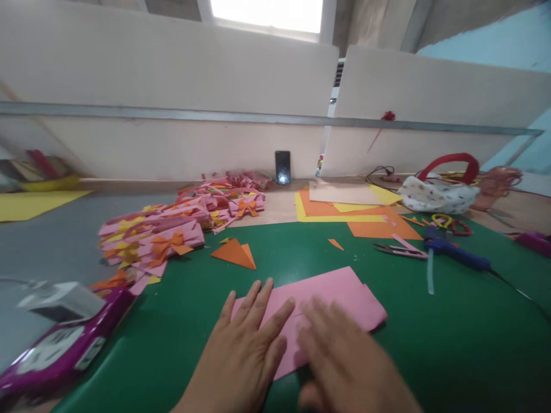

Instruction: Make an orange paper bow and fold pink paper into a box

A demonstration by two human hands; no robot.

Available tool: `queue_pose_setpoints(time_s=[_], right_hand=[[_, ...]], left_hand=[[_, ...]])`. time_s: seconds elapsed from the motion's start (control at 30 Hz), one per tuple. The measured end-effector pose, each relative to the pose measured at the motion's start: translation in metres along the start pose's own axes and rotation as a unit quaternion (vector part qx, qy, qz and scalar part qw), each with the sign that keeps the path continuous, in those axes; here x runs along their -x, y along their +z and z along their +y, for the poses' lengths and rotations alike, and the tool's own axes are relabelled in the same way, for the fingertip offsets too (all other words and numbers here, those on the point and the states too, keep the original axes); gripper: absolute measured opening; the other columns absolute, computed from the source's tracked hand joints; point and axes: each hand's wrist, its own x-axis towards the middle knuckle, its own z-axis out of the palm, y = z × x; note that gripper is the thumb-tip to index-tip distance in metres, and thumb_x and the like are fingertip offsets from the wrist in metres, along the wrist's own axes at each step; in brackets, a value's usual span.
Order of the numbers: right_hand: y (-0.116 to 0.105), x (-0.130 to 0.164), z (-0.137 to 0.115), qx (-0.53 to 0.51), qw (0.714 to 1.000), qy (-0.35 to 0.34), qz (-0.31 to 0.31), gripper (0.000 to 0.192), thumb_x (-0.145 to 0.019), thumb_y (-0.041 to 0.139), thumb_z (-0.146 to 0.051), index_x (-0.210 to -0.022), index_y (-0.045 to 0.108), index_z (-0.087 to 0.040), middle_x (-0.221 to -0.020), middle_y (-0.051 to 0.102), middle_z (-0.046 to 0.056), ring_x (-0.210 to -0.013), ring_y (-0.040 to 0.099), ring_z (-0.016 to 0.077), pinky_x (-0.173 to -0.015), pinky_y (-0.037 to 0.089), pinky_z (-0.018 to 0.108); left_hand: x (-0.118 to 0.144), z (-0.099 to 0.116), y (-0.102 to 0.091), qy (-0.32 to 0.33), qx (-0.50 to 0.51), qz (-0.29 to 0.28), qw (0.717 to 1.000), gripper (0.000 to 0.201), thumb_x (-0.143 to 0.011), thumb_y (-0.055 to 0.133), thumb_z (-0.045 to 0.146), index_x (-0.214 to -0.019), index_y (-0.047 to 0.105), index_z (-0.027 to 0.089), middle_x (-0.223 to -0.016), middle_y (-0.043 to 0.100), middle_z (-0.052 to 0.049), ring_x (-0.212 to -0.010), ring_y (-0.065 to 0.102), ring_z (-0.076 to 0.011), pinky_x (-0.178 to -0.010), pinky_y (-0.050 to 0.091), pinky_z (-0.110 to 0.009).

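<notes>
A folded sheet of pink paper (344,293) lies at a slant on the green mat (172,344). My left hand (243,350) rests flat on its left part, fingers stretched and spread. Over the paper's middle is my right hand (340,355), its fingers extended and blurred by motion, the thumb low near the paper's front edge. A crease or paper edge shows between the two hands. Part of the sheet is hidden beneath them. Behind the left hand sit folded orange paper pieces (235,254).
Pink paper bags with bows (176,238) are heaped at left, near a purple power strip (55,350). A blue glue gun (456,249), snips (400,251), and orange paper (383,223) lie at right. A phone (283,167) leans on the back panel.
</notes>
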Motion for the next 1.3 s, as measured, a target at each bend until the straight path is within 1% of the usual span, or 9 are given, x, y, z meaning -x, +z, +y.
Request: queue_pose_setpoints(time_s=[0.1,0.17,0.27,0.47,0.57,0.7,0.97,1.17,1.3], right_hand=[[0.018,0.011,-0.025,0.019,0.997,0.052,0.055,0.03,-0.087,0.039,-0.013,-0.1,0.065,-0.019,-0.105,0.068,-0.001,-0.104,0.059,0.0151,-0.094,0.044,0.027],[0.017,0.026,-0.021,0.041,0.999,0.031,-0.011,0.029,-0.088,0.041,-0.023,-0.109,0.062,-0.019,-0.113,0.065,0.002,-0.106,0.058,0.0174,-0.09,0.047,0.028],[-0.008,0.054,0.009,0.09,0.992,0.029,-0.078,0.059,-0.085,0.037,-0.056,-0.109,0.062,-0.008,-0.112,0.064,0.015,-0.103,0.06,0.0255,-0.078,0.053,0.034],[-0.053,0.078,0.044,0.184,0.969,0.085,-0.139,0.052,-0.087,0.038,-0.046,-0.1,0.066,-0.004,-0.109,0.063,0.021,-0.097,0.062,0.0321,-0.072,0.054,0.045],[-0.035,0.049,0.021,0.164,0.978,0.096,-0.089,0.054,-0.087,0.037,-0.048,-0.102,0.064,-0.003,-0.113,0.06,0.023,-0.108,0.054,0.0343,-0.079,0.051,0.045],[0.012,0.015,-0.02,0.054,0.996,0.049,0.044,0.028,-0.087,0.041,-0.019,-0.106,0.062,-0.019,-0.109,0.067,0.0,-0.109,0.056,0.016,-0.088,0.048,0.026],[-0.024,0.077,0.043,0.132,0.966,0.125,-0.186,0.063,-0.084,0.04,-0.055,-0.121,0.053,-0.005,-0.126,0.052,0.019,-0.114,0.051,0.0283,-0.086,0.049,0.041],[-0.024,0.058,0.024,0.157,0.977,0.109,-0.099,0.059,-0.085,0.041,-0.05,-0.111,0.058,-0.001,-0.122,0.053,0.025,-0.115,0.048,0.0363,-0.083,0.048,0.046],[-0.001,0.026,-0.01,0.085,0.996,-0.028,-0.02,0.032,-0.086,0.041,-0.019,-0.112,0.059,-0.015,-0.115,0.063,0.008,-0.109,0.056,0.0234,-0.083,0.051,0.033]], left_hand=[[0.0,-0.002,0.004,0.006,-0.005,0.02,1.0,0.045,-0.089,0.032,0.044,-0.133,0.023,0.043,-0.143,0.03,-0.002,-0.128,0.034,-0.0271,-0.099,0.028,-0.054],[0.0,-0.003,0.005,0.012,-0.007,0.025,1.0,0.045,-0.089,0.033,0.042,-0.133,0.024,0.044,-0.143,0.031,-0.001,-0.128,0.034,-0.027,-0.1,0.027,-0.054],[0.0,-0.002,0.004,0.013,-0.006,0.024,1.0,0.047,-0.088,0.035,0.043,-0.133,0.023,0.043,-0.143,0.031,-0.003,-0.128,0.035,-0.0275,-0.1,0.027,-0.054],[-0.002,0.0,-0.002,0.002,-0.007,-0.001,1.0,0.046,-0.088,0.032,0.044,-0.133,0.021,0.044,-0.143,0.029,-0.004,-0.128,0.032,-0.0279,-0.097,0.03,-0.058],[-0.002,0.0,-0.001,-0.002,-0.011,-0.006,1.0,0.045,-0.088,0.032,0.044,-0.133,0.023,0.044,-0.143,0.029,-0.004,-0.128,0.032,-0.0282,-0.097,0.03,-0.058],[-0.001,-0.001,0.001,0.011,-0.018,0.001,1.0,0.047,-0.087,0.035,0.042,-0.133,0.025,0.042,-0.142,0.031,-0.005,-0.128,0.034,-0.0287,-0.097,0.031,-0.057],[-0.003,0.001,-0.007,-0.011,-0.009,-0.039,0.999,0.046,-0.088,0.028,0.043,-0.133,0.02,0.042,-0.143,0.022,-0.004,-0.13,0.026,-0.0251,-0.099,0.028,-0.058],[-0.005,0.011,-0.004,-0.038,-0.006,-0.046,0.998,0.047,-0.087,0.027,0.042,-0.134,0.023,0.038,-0.143,0.02,-0.004,-0.131,0.024,-0.0253,-0.1,0.024,-0.058],[0.005,0.018,-0.003,-0.078,-0.031,-0.022,0.996,0.045,-0.087,0.029,0.035,-0.132,0.031,0.036,-0.141,0.026,-0.007,-0.128,0.028,-0.0278,-0.098,0.031,-0.057]])
